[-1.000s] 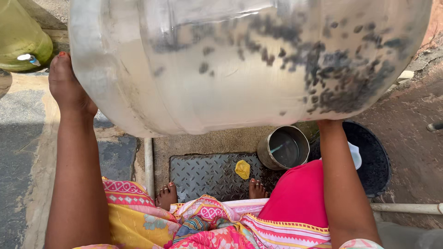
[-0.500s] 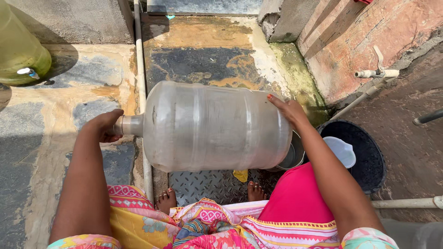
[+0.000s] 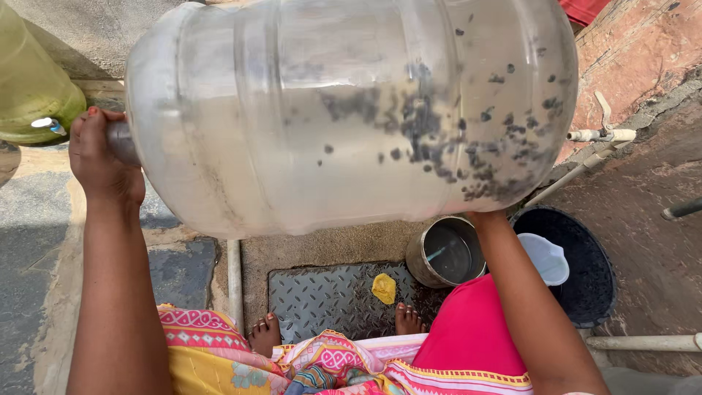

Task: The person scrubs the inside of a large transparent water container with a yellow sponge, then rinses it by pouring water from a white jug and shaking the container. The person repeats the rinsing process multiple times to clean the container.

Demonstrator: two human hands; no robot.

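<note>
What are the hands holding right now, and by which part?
A big clear water jug, lying sideways. The left hand grips its neck end; the right hand, mostly hidden, props the base end from underneath.

A large translucent plastic water jug [image 3: 351, 110] is held up horizontally, close to the camera, w/ its neck pointed left and its base to the right. Dark specks and smears are seen clustered inside, mostly toward the base end. Ribbed rings are visible around the body; the neck is partly hidden.
</note>
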